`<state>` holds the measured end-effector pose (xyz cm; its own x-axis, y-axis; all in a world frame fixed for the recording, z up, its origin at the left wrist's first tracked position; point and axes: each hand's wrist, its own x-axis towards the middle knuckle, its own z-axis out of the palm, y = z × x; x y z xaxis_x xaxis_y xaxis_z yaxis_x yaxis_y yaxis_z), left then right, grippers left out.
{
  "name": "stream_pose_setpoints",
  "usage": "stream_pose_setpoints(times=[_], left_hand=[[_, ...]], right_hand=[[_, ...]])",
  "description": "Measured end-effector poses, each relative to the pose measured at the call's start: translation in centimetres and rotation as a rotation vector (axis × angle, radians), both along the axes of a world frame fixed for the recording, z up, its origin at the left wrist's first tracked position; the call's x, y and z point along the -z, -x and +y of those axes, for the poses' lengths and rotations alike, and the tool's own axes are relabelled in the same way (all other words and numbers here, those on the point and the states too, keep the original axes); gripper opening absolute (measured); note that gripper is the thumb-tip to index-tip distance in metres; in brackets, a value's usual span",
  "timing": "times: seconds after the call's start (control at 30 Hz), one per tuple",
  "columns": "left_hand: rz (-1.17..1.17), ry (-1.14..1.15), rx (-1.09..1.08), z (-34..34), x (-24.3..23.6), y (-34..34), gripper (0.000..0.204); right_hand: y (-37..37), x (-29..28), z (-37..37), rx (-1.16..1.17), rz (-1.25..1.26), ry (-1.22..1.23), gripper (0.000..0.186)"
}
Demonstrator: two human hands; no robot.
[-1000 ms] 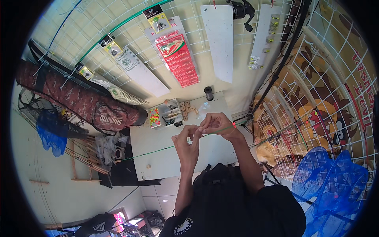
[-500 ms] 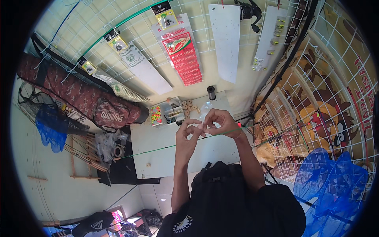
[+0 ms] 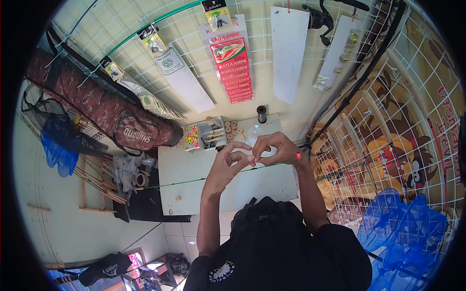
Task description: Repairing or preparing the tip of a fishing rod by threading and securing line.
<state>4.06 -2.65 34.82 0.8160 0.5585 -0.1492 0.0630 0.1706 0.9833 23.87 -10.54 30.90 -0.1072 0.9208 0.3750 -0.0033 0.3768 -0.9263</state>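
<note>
"Hands first: how do they stand?"

"Together. The left hand (image 3: 224, 169) and the right hand (image 3: 277, 149) meet at the thumbs and fingertips, each with its forefinger curved round. Whether something fine is pinched there, I can't tell; it's too small to make out."

"And the biggest thing around them?"

"A pale table (image 3: 242, 191), underneath the hands. Next, the blue netting (image 3: 400, 228) bunched at the lower right, well apart from them, and a reddish camouflage bag (image 3: 94, 107) on the left, slung aslant by the wall."

"Where's the rod?"

"The thin green rod (image 3: 182, 183) slants over the table, rising toward the right. It passes just below the joined fingertips, and the left hand hides a stretch of it. I can't tell whether either hand touches it."

"Smaller than that?"

"A compartment box (image 3: 203, 149) near the table's back edge, with bright little pieces in its left section. To its right, an upright dark cylinder (image 3: 262, 115). Between the two, a cluster of tan rings (image 3: 232, 129)."

"Anything smaller still?"

"One red bead (image 3: 298, 156), just beside the right wrist, close to the rod's line."
</note>
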Motion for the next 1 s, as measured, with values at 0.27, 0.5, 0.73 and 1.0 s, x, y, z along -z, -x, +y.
stream_pose_setpoints(times=[0.27,0.5,0.73,1.0], left_hand=[[0.009,-0.162,-0.118,-1.0,0.2,1.2,0.036],[-0.043,-0.127,-0.274,-2.4,1.0,1.2,0.032],[-0.046,-0.05,-0.314,-2.4,1.0,1.4,0.031],[-0.063,-0.031,-0.333,-2.6,0.6,1.8,0.032]], right_hand=[[0.3,-0.7,0.1,0.045,-0.071,-0.044,0.011],[0.6,-0.2,0.2,0.042,-0.021,-0.014,0.012],[0.9,-0.1,0.7,0.043,-0.037,-0.133,0.014],[1.3,-0.9,0.6,0.096,-0.178,-0.268,0.017]])
